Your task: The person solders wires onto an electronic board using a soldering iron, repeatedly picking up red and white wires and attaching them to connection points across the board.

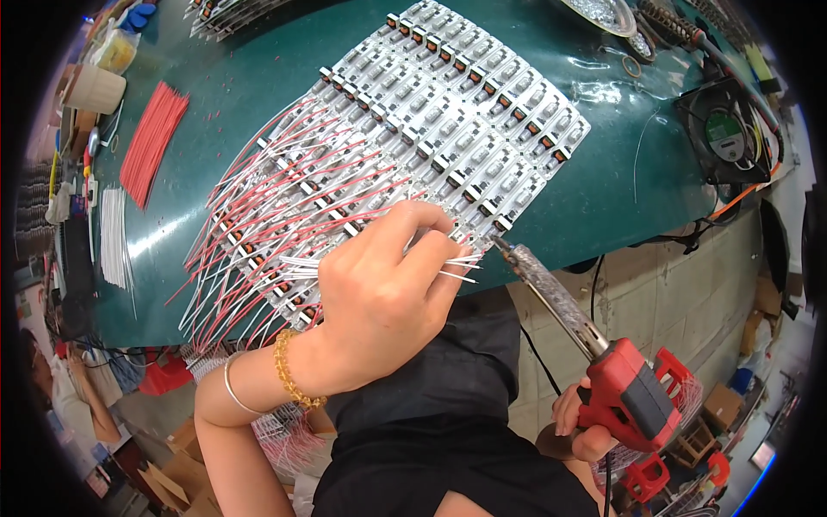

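My left hand (383,293) is closed round a small bundle of white wires (297,268), whose ends stick out on both sides of the fingers. It rests over the near edge of a panel of small circuit boards (465,129) set in rows. Red and white wires (284,194) trail to the left from the panel's left rows. In my right hand (584,428) is a soldering iron (624,388) with a red and black handle. Its tip reaches the panel's near right corner, beside my left fingertips; whether it touches a board I cannot tell.
On the green table (594,215) lie a red wire bundle (153,142) and a white wire bundle (114,237) at left. A white cup (93,89) stands behind them. A black fan (725,138) is at right, with a metal dish (607,13) and an iron holder spring (668,21) at the back.
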Demonstrator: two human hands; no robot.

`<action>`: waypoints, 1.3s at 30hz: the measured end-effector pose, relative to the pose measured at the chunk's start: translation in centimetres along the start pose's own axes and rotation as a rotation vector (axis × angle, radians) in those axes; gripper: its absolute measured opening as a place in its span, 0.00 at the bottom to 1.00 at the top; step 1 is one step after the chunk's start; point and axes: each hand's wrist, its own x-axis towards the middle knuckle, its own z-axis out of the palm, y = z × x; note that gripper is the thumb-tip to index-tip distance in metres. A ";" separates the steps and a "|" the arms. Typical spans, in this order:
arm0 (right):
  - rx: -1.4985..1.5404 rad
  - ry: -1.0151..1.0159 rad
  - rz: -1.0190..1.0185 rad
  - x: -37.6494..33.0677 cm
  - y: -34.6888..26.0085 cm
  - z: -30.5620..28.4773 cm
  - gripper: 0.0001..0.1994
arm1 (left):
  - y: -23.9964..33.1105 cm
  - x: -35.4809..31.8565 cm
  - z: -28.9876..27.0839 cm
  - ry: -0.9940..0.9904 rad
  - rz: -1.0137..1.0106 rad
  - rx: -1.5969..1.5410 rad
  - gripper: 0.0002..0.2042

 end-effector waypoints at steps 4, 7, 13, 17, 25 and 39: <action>-0.050 0.064 0.034 -0.1 0.1 0.4 0.41 | 0.3 -0.1 0.1 -0.015 -0.030 0.010 0.06; -0.100 0.022 0.025 1.3 -0.8 1.2 0.41 | 0.4 0.0 -0.1 -0.020 -0.053 -0.003 0.05; -0.109 -0.053 0.041 4.5 -1.0 2.9 0.41 | -1.1 -0.4 -2.0 0.005 0.082 0.076 0.07; -0.085 0.060 -0.152 5.5 -0.7 3.8 0.41 | -0.4 0.7 -8.2 0.144 -0.222 -0.026 0.01; -0.162 0.249 -0.262 10.6 -0.8 6.2 0.37 | -7.4 3.3 -10.9 0.175 -0.357 0.009 0.07; -0.169 0.088 -0.009 15.7 -1.7 10.7 0.40 | -11.4 8.2 -6.4 -0.105 -0.470 -0.161 0.09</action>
